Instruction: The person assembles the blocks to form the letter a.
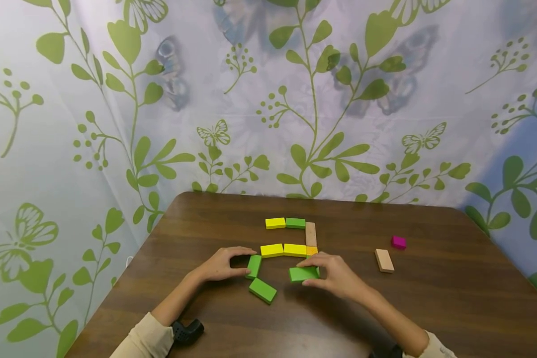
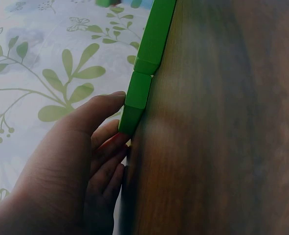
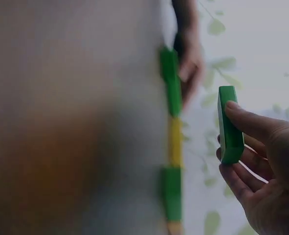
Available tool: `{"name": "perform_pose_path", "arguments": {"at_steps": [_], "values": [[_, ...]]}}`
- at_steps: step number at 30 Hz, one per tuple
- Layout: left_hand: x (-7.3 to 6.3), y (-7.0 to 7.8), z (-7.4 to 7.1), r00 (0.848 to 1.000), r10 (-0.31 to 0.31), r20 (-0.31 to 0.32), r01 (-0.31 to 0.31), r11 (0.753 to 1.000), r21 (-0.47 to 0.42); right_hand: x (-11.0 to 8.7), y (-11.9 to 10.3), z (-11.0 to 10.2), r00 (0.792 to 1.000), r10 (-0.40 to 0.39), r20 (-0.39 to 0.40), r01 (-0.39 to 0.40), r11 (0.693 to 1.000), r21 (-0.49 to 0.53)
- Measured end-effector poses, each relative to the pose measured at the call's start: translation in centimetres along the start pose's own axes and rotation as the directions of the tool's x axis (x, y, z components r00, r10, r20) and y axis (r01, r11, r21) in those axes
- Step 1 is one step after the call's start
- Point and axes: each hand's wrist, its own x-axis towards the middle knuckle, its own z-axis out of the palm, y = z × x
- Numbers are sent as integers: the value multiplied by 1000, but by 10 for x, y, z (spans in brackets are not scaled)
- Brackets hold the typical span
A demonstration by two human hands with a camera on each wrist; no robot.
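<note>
My left hand (image 1: 221,264) pinches a green block (image 1: 253,267) that lies on the table, thumb at its near left side and fingers round the far end. A second green block (image 1: 263,291) lies slanted at the near end of it. Held between the thumb and fingers of my right hand (image 1: 338,277) is another green block (image 3: 230,125), raised above the tabletop. One more green block (image 3: 172,193) lies on the table below, mostly hidden by the right hand in the head view. Two yellow blocks (image 1: 272,250) form a row between the hands, ending at a small orange block (image 1: 312,250).
Farther back stand a yellow block (image 1: 275,223) and a green block (image 1: 295,223) end to end, with a plain wood block (image 1: 311,234) at their right. A wood block (image 1: 384,261) and a magenta block (image 1: 399,242) lie apart on the right of the brown table (image 1: 452,278).
</note>
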Motion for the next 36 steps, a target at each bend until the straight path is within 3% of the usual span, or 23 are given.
{"name": "perform_pose_path", "arguments": {"at_steps": [5, 13, 36], "values": [[0, 0, 0, 1000, -2, 4, 2, 1000, 2, -3, -7, 24, 996, -34, 82, 33, 999, 22], [1, 2, -1, 1000, -10, 9, 10, 1000, 5, -9, -6, 39, 989, 15, 150, -17, 1000, 11], [-1, 3, 0, 1000, -5, 1, 5, 1000, 8, -11, -3, 49, 992, -53, 113, 55, 998, -12]]}}
